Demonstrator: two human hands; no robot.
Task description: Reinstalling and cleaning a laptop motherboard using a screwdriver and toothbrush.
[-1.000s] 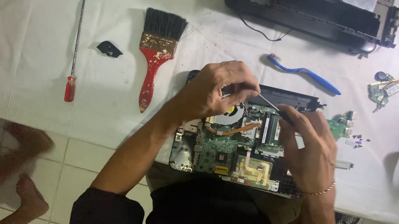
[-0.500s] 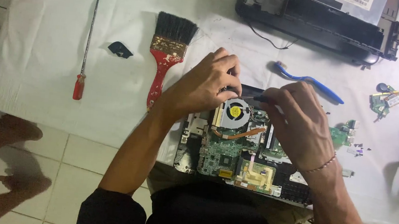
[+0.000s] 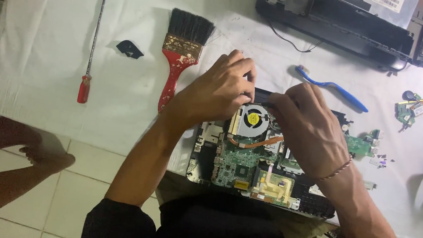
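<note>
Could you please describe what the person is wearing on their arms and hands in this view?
Both hands are bare, with no gloves. The left hand shows no ring or band; that arm is uncovered up to a dark sleeve pushed up near the elbow. The right hand has a thin beaded bracelet at the wrist, and its forearm is uncovered.
</note>
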